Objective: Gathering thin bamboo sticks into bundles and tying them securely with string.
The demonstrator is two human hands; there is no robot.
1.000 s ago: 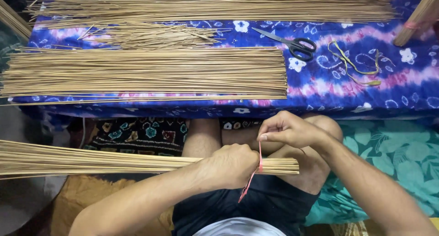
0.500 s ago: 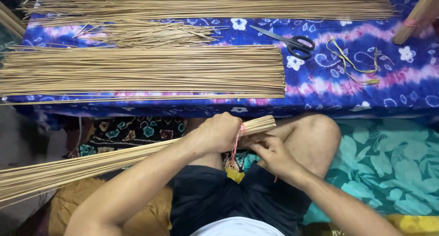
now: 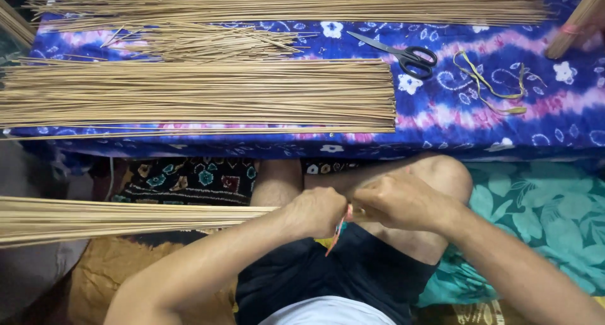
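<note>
My left hand grips the stick bundle; my right hand hides its end, seemingly pinching the pink string there.

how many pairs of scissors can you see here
1. The black-handled scissors lie on the blue patterned cloth, just right of the big flat stick pile and left of the yellow strings. More could be hidden under the sticks.

Matt dry sticks, printed cotton cloth
</note>
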